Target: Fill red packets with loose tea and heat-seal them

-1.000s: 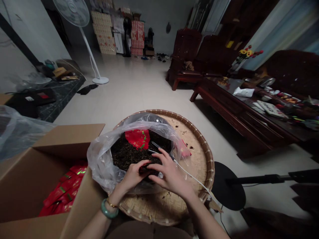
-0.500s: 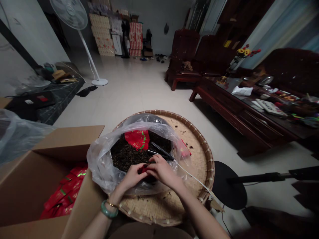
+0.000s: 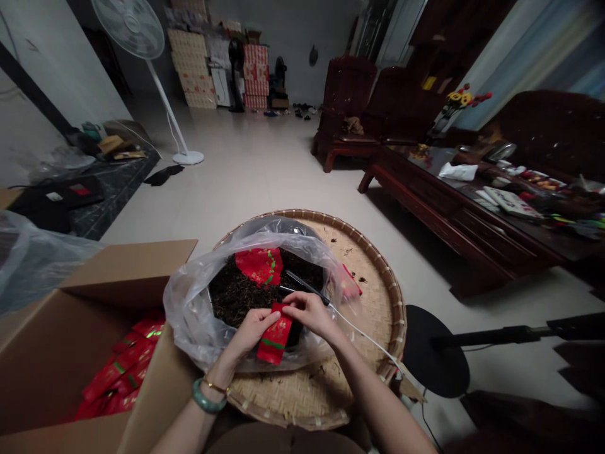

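Observation:
Between my two hands is a red packet (image 3: 274, 343) with a green band, its printed face turned up toward me. My left hand (image 3: 253, 331) pinches its left edge near the top. The fingers of my right hand (image 3: 312, 313) close on its upper right corner. Under them lies an open clear plastic bag (image 3: 189, 309) of dark, dry tea leaves (image 3: 231, 299). More red packets (image 3: 259, 265) rest on the leaves. A black-handled tool with a white cord (image 3: 307, 287), its kind unclear, lies across the bag's right side.
The bag sits on a round woven bamboo tray (image 3: 378, 302) with a raised rim. An open cardboard box (image 3: 137, 255) holding red packets (image 3: 125, 369) stands at left. A black stand base (image 3: 435, 353) is at right, a low wooden table (image 3: 425, 202) beyond.
The red packet, mostly hidden in my hands before, has been turned so its long printed face shows, hanging toward me. My hands stay over the bag, the right one slightly shifted.

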Tool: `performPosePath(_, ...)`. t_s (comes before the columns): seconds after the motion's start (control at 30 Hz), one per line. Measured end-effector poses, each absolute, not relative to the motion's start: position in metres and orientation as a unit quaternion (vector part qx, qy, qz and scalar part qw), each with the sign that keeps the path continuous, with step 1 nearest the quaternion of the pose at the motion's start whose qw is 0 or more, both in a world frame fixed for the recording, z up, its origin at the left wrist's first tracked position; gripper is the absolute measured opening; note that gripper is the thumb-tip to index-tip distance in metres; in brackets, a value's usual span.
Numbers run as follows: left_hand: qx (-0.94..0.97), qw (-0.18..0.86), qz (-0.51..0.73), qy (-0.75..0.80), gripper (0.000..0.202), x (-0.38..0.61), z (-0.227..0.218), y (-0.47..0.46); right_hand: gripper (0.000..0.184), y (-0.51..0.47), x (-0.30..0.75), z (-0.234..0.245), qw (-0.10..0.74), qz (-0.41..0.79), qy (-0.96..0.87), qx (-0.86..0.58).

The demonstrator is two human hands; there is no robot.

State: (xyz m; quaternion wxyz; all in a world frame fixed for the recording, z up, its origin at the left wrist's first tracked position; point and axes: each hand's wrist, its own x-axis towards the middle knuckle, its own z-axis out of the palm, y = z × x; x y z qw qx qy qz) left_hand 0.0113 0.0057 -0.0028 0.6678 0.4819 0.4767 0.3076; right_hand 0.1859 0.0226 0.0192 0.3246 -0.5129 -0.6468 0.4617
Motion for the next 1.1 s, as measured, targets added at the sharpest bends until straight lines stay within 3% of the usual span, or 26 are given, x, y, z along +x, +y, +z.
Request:
performPosePath(0.13,0.472,0.684,0.301,0.468,0.039,0.016,0.000,0.004,0.016,0.024,0.178,0.020,0.308,0.380,-0.726,-0.483)
performPosePath(0.33,0.343,0.781,0.287,0.435,0.048,0.030,0.003,-0.004,0.022,0.028,0.172,0.014,0.307,0.347,-0.774,-0.431)
performPosePath(0.5,0.293,0.779,0.299,0.467,0.053,0.034,0.002,-0.002,0.034,0.046,0.190,0.008,0.277,0.256,-0.736,-0.562)
performPosePath(0.57,0.280,0.773,0.306,0.480,0.057,0.033,0.003,0.000,0.026,0.053,0.200,0.003,0.236,0.162,-0.740,-0.609)
performPosePath(0.67,0.272,0.763,0.321,0.491,0.058,0.030,0.005,0.001,0.054,0.058,0.207,-0.008,0.118,0.088,-0.768,-0.623)
performPosePath(0.77,0.272,0.759,0.329,0.492,0.059,0.029,0.006,0.001,0.058,0.060,0.204,-0.018,0.060,0.065,-0.775,-0.626)
performPosePath(0.93,0.283,0.750,0.329,0.499,0.058,0.026,0.005,0.001,0.048,0.060,0.207,-0.012,0.110,0.101,-0.749,-0.646)
performPosePath(1.1,0.296,0.747,0.327,0.498,0.057,0.021,0.003,0.003,0.048,0.055,0.238,0.017,0.237,0.283,-0.739,-0.564)
